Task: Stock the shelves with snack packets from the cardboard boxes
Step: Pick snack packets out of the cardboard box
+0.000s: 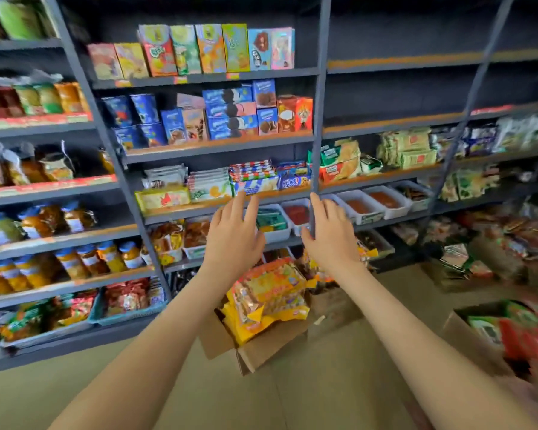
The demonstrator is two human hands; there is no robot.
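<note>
An open cardboard box (261, 352) stands on the floor before the dark shelves (218, 144), heaped with yellow and orange snack packets (267, 293). Both my arms reach forward above it. My left hand (233, 234) is raised with straight, spread fingers and holds nothing. My right hand (330, 231) is level with it, fingers straight, also holding nothing. Both hands hover in front of the shelf rows that carry flat biscuit packs (255, 178) and white tubs (364, 206). The picture is slightly blurred.
A second cardboard box (466, 330) with green and red packets stands at the lower right. More packets are piled on the floor at the right (510, 237). Jars (38, 221) fill the left shelves. Upper right shelves (401, 63) are bare. Tan floor lies in front.
</note>
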